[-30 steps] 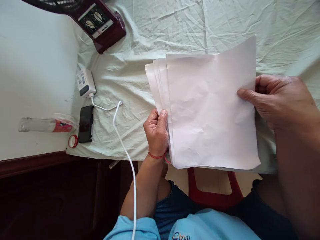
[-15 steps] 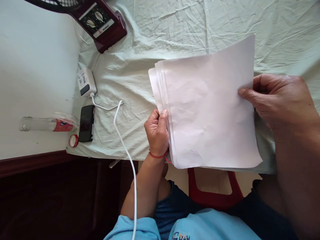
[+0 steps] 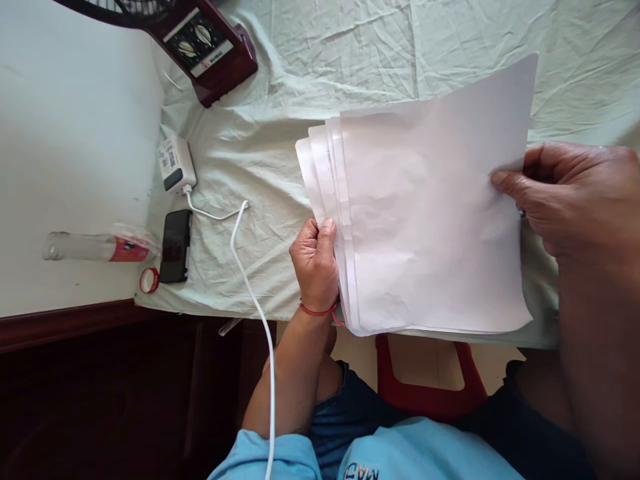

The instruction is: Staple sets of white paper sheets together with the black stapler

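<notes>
- Left hand (image 3: pixel 315 263) clamped on paper stack (image 3: pixel 430 220), left edge; sheets fanned unevenly.
- Right hand (image 3: pixel 570 197) pinches top sheet's right edge.
- Squaring appears unfinished.

- A stack of white paper sheets (image 3: pixel 430 220) is lying over the near edge of a cloth-covered surface, its bottom corners jutting past that edge.
- The sheets are fanning out along the left side, where four or five staggered edges are showing one behind another.
- The top sheet (image 3: pixel 450 167), blank and lightly creased, is lifting at its far right corner, which is tilting up above the rest.
- The left hand (image 3: pixel 315 263) is pinching the stack at its lower left edge, thumb on top.
- The right hand (image 3: pixel 570 200) is gripping the top sheet at its right edge, thumb pressing on the paper.
</notes>
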Tool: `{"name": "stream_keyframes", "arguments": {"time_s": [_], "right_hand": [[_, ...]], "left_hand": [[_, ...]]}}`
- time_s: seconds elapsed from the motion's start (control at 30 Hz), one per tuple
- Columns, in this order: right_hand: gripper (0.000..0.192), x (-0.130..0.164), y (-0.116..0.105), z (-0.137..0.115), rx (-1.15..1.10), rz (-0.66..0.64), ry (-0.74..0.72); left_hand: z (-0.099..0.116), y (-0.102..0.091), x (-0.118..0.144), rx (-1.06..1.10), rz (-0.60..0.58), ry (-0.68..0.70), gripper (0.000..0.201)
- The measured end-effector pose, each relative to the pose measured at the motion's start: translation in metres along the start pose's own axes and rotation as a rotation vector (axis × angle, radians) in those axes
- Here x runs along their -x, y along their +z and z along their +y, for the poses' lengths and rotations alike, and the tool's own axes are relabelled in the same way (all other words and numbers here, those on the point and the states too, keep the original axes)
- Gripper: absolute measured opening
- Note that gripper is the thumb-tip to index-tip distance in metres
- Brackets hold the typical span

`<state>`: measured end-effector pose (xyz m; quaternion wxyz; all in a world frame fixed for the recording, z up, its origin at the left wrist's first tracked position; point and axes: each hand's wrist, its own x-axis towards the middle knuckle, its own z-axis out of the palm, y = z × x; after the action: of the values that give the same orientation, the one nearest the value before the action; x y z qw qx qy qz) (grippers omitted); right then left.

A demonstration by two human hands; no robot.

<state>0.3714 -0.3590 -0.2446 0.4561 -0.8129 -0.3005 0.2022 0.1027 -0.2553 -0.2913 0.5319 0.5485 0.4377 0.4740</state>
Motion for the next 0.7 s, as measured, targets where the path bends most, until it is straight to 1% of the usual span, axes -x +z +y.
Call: {"name": "stream_keyframes", "arguments": {"time_s": [0.17,0.43,0.7], "right_hand": [[0.008,0.0006,0.0019,0.0006,-0.017,-0.016,-0.038],[0.009,0.0012,0.0030,0.0033,-0.026,-0.014,-0.054],[0.011,0.0007,0.0025,0.0034,-0.034,-0.001,-0.021]], "left_hand": [[-0.0004,-0.0001,0.0007,0.014,-0.009,0.004,0.026],[0.0007,-0.0015,0.0019,-0.037,-0.014,0.009,0.024],[0.0002,-0.0003,0.0011,-0.003,-0.010,0.004,0.022]]}}
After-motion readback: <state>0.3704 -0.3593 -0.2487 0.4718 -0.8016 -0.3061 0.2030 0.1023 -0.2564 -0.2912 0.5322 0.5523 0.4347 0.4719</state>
